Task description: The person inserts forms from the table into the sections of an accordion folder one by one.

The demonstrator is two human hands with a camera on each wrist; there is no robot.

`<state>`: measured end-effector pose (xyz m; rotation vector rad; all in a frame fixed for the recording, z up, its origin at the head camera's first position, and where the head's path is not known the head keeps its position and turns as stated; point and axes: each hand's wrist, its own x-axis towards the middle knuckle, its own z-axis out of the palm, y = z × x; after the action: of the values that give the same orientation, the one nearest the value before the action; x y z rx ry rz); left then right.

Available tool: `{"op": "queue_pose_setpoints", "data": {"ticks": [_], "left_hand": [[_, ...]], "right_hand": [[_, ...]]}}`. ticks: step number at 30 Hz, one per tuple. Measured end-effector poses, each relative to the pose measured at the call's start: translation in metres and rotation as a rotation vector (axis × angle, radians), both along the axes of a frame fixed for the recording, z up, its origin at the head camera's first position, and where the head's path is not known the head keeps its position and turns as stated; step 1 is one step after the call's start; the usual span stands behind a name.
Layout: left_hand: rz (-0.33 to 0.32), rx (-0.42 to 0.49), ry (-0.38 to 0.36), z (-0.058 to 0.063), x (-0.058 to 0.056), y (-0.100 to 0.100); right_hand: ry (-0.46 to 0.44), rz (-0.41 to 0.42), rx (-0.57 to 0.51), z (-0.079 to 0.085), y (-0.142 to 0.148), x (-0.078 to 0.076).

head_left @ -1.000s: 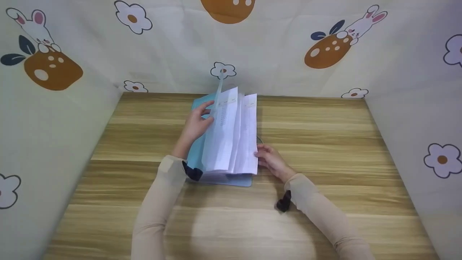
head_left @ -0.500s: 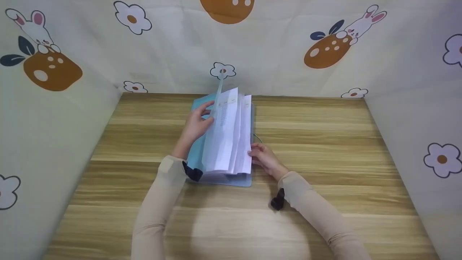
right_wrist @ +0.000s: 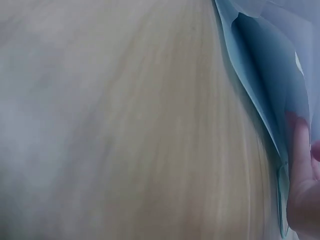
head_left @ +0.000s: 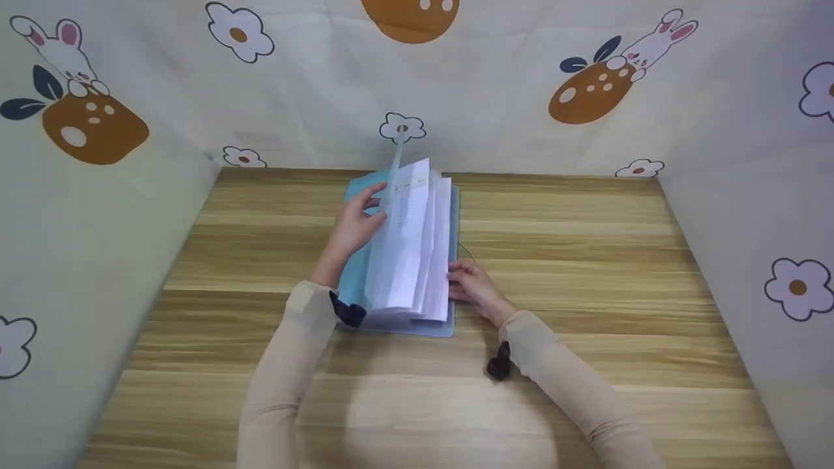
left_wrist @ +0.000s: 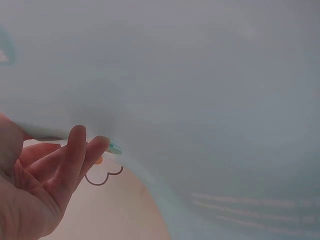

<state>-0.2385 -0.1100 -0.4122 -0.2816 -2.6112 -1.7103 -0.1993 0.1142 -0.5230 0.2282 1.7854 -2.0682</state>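
Note:
A light-blue document folder (head_left: 354,281) stands partly opened on the table, with white printed sheets (head_left: 399,267) fanned inside it. My left hand (head_left: 356,225) holds up the folder's translucent flap at its left side; the left wrist view shows the flap (left_wrist: 200,100) filling most of the picture, with the fingers at its edge. On the other side, my right hand (head_left: 477,288) pinches the right edge of the rightmost sheets, just above the folder's back cover. In the right wrist view the folder's blue edge (right_wrist: 245,70) lies beside the hand, and the thumb is partly cut off.
A thin elastic cord (head_left: 466,250) loops out from the folder's right side. The wood-grain table (head_left: 586,273) is enclosed by a patterned cloth (head_left: 313,78) at the back and both sides. Black straps sit on both wrists.
My right hand has shifted slightly left, bringing the rightmost sheets inward and down, so more of the folder's back cover shows at the right. My left hand stays in place.

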Motion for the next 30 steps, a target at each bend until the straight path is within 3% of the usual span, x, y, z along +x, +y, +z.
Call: {"op": "queue_pose_setpoints", "data": {"ticks": [5, 6, 19, 25, 30], "left_hand": [[0.004, -0.015, -0.005, 0.0008, 0.0, 0.0], [0.004, -0.011, -0.01, 0.0061, 0.004, 0.0017], [0.007, -0.013, -0.023, -0.0015, -0.0002, 0.0013], [-0.001, -0.012, 0.027, -0.0031, -0.0018, 0.0018], [0.006, -0.027, 0.013, -0.0038, -0.0019, 0.0021]], "right_hand": [[0.023, 0.014, -0.002, -0.0002, 0.0024, 0.0001], [0.026, 0.018, -0.002, -0.0006, 0.0024, -0.0002], [0.03, 0.006, 0.022, -0.0069, -0.0045, -0.0059], [0.022, 0.049, -0.026, -0.0083, -0.0063, -0.0075], [0.031, 0.066, -0.009, -0.0089, -0.0075, -0.0078]]}}
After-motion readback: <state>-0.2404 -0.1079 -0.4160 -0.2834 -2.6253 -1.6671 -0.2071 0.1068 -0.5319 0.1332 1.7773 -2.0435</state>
